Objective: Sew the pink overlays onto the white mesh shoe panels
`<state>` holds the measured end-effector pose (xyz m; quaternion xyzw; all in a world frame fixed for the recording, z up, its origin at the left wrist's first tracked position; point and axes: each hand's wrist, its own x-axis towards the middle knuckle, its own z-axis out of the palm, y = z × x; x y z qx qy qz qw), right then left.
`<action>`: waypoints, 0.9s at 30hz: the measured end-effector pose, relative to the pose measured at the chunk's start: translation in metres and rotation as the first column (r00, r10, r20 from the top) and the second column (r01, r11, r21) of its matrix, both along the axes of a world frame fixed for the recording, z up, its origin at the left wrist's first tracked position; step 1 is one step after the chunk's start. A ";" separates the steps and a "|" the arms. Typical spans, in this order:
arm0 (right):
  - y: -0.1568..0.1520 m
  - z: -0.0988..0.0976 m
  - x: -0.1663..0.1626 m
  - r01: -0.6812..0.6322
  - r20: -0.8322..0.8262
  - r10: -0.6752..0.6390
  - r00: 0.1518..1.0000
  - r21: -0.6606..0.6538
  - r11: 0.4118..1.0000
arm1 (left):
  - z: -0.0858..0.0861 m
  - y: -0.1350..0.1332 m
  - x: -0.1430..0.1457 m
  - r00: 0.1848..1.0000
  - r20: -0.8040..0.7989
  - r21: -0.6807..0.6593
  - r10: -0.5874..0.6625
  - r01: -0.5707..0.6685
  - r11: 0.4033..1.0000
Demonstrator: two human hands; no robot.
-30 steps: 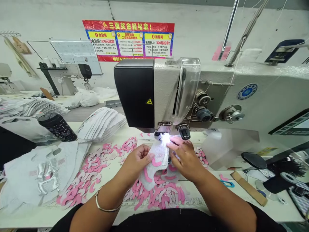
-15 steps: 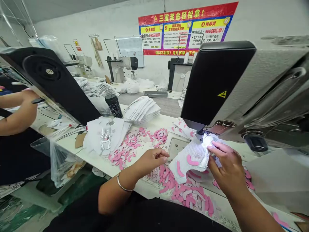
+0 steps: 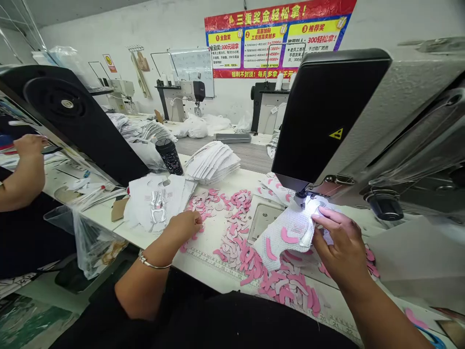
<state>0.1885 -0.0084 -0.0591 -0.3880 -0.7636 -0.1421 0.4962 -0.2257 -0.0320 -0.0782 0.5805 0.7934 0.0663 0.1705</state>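
While the right hand (image 3: 337,237) grasps the white mesh piece (image 3: 281,228) by its edge, that piece lies lit beneath the sewing machine (image 3: 330,121). The left hand (image 3: 185,228), fingers curled, is over the desk (image 3: 209,240) near the white panels (image 3: 140,203); whether it holds anything cannot be determined. Loose pink strips (image 3: 238,232) lie between the hands.

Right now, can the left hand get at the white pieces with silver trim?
Probably yes: the left hand appears close beside those white pieces, and nothing visible stands between them.
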 end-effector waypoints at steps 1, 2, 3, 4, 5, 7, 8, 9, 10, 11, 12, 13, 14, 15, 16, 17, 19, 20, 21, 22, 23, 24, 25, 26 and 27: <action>0.000 0.000 0.000 -0.004 -0.001 0.004 1.000 0.004 1.000 | -0.002 -0.001 0.002 1.000 -0.009 -0.014 -0.016 0.015 1.000; 0.001 0.000 0.000 -0.006 -0.001 0.006 1.000 0.009 1.000 | -0.003 -0.002 0.003 0.999 -0.018 -0.028 -0.028 0.027 0.999; 0.001 0.000 0.000 -0.008 0.004 0.008 1.000 0.009 1.000 | -0.004 -0.002 0.004 0.999 -0.028 -0.039 -0.038 0.037 0.999; 0.001 0.000 0.000 -0.010 0.010 0.010 1.000 0.005 1.000 | -0.003 -0.002 0.004 0.998 -0.040 -0.049 -0.047 0.045 0.998; 0.000 0.000 0.000 -0.010 0.012 0.010 1.000 0.001 1.000 | -0.002 -0.002 0.004 0.997 -0.056 -0.054 -0.055 0.052 0.997; 0.000 0.000 -0.001 -0.007 0.006 0.007 1.000 -0.011 1.000 | -0.001 -0.001 0.004 0.993 -0.100 -0.042 -0.068 0.064 0.997; 0.000 0.001 -0.001 -0.003 0.002 0.003 1.000 -0.019 1.000 | -0.001 0.001 0.003 0.989 -0.125 -0.031 -0.075 0.072 0.997; 0.000 0.001 -0.002 -0.001 0.002 0.001 1.000 -0.027 1.000 | -0.001 0.003 0.001 0.986 -0.147 -0.022 -0.081 0.079 0.997; 0.000 0.001 -0.002 -0.001 0.004 0.001 1.000 -0.030 1.000 | -0.002 0.006 0.000 0.983 -0.164 -0.019 -0.088 0.086 0.996; 0.000 0.002 -0.002 -0.001 0.006 0.001 1.000 -0.032 0.999 | -0.004 0.008 -0.002 0.981 -0.170 -0.031 -0.092 0.088 0.996; 0.000 0.002 -0.002 -0.003 0.010 0.003 1.000 -0.031 1.000 | -0.006 0.011 -0.004 0.983 -0.157 -0.049 -0.099 0.093 0.994; 0.000 0.003 -0.002 -0.003 0.012 0.003 1.000 -0.028 1.000 | -0.008 0.014 -0.006 0.985 -0.141 -0.068 -0.102 0.093 0.993; 0.000 0.003 -0.002 -0.001 0.013 0.001 1.000 -0.025 1.000 | -0.010 0.016 -0.008 0.987 -0.122 -0.088 -0.106 0.095 0.992; 0.000 0.004 -0.003 0.001 0.015 0.000 1.000 -0.023 1.000 | -0.012 0.017 -0.010 0.988 -0.107 -0.099 -0.112 0.101 0.990; 0.000 0.005 -0.003 0.001 0.017 -0.001 1.000 -0.022 1.000 | -0.014 0.018 -0.011 0.988 -0.102 -0.100 -0.119 0.109 0.989; -0.001 0.005 -0.003 0.002 0.016 -0.002 1.000 -0.020 1.000 | -0.014 0.018 -0.011 0.986 -0.102 -0.094 -0.131 0.122 0.988; -0.001 0.005 -0.003 0.005 0.013 -0.005 1.000 -0.017 1.000 | -0.014 0.017 -0.010 0.980 -0.116 -0.065 -0.162 0.155 0.986; -0.001 0.005 -0.003 0.005 0.013 -0.005 1.000 -0.016 1.000 | -0.013 0.016 -0.008 0.976 -0.123 -0.048 -0.179 0.174 0.984; -0.001 0.005 -0.003 0.005 0.014 -0.005 1.000 -0.015 1.000 | -0.011 0.015 -0.006 0.972 -0.127 -0.031 -0.197 0.195 0.980; -0.001 0.005 -0.003 0.006 0.016 -0.006 1.000 -0.016 1.000 | -0.009 0.014 -0.005 0.968 -0.127 -0.018 -0.216 0.216 0.976; -0.001 0.005 -0.002 0.006 0.019 -0.005 1.000 -0.017 1.000 | -0.007 0.013 -0.003 0.964 -0.124 -0.004 -0.233 0.234 0.972; -0.001 0.005 -0.002 0.004 0.021 -0.004 1.000 -0.019 1.000 | -0.005 0.012 -0.002 0.962 -0.118 0.004 -0.247 0.249 0.968; -0.001 0.005 -0.002 0.003 0.021 -0.003 1.000 -0.019 1.000 | -0.004 0.012 -0.001 0.961 -0.107 0.000 -0.255 0.256 0.967; -0.001 0.005 -0.002 0.003 0.020 -0.003 1.000 -0.019 1.000 | -0.002 0.011 -0.001 0.962 -0.092 -0.007 -0.258 0.259 0.966; -0.001 0.005 -0.002 0.003 0.019 -0.002 1.000 -0.018 1.000 | 0.000 0.010 -0.002 0.963 -0.076 -0.015 -0.260 0.260 0.966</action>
